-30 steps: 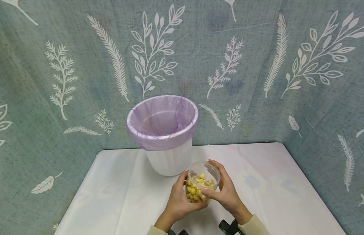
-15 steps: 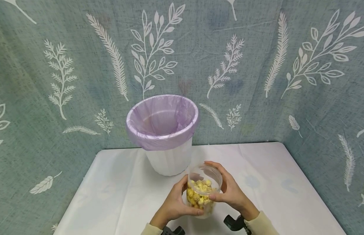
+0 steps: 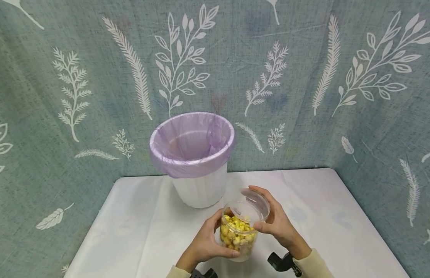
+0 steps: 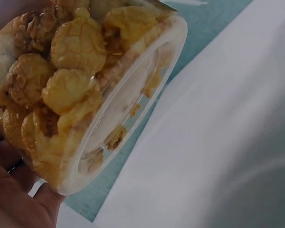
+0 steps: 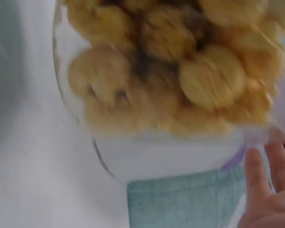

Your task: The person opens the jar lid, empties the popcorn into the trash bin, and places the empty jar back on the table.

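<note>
A clear plastic jar [image 3: 237, 241] of yellow popcorn [image 3: 236, 227] is held near the front of the table. My left hand [image 3: 207, 243] grips the jar's left side, fingers behind and thumb across the front. Its base [image 4: 128, 109] tilts toward the left wrist camera, popcorn showing through the wall. The clear round lid [image 3: 259, 200] sits off to the right of the jar's mouth, tilted and overlapping it in the head view. My right hand [image 3: 282, 226] pinches this lid at its edge, thumb in front and fingers behind. In the right wrist view the popcorn is blurred.
Behind the hands stands a white bin [image 3: 201, 189] with a purple liner [image 3: 192, 168] folded over its rim. A white cloth covers the table [image 3: 131, 231]. Leaf-patterned green fabric [image 3: 215, 77] hangs behind and along both sides. Each wrist carries a black camera mount [image 3: 282, 262].
The lid has come away from the jar's mouth, shifting right and up with the right hand. The jar has moved slightly nearer to me and more of its base shows in the left hand.
</note>
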Tool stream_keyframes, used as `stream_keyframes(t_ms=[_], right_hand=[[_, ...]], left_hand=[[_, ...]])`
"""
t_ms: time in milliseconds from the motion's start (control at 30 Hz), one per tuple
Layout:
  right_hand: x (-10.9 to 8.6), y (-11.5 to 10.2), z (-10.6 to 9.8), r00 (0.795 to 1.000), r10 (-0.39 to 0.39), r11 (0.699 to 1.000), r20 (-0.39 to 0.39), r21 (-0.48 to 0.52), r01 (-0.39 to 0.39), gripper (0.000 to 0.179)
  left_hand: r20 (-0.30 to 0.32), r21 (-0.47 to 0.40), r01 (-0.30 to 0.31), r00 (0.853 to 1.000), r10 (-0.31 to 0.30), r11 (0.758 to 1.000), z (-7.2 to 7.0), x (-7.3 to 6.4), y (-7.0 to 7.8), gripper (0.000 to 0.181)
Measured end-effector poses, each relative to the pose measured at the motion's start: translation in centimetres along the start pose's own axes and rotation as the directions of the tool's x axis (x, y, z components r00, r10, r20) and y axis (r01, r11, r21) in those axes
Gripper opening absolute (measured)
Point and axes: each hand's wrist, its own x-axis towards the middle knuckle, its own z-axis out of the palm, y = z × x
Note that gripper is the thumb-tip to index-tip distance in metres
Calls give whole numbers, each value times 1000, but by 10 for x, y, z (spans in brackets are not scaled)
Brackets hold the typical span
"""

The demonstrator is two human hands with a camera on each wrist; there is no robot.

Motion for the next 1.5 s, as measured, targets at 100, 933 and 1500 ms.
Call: stream_keyframes(t_ms=[100, 933, 1500], right_hand=[[-2, -1, -10, 998, -18, 998, -65, -63, 14, 86], [-43, 55, -97, 784, 356, 703, -509, -406, -583, 100], [-52, 64, -98, 766, 358, 482, -535, -597, -642, 109]], left_hand=[[-17, 13, 20, 1000, -20, 1000, -1, -2, -3, 90], [-46, -13, 25, 999, -26, 1000, -2, -8, 1, 92], [-44, -24, 33, 998, -34, 999, -2, -9, 0, 94]])
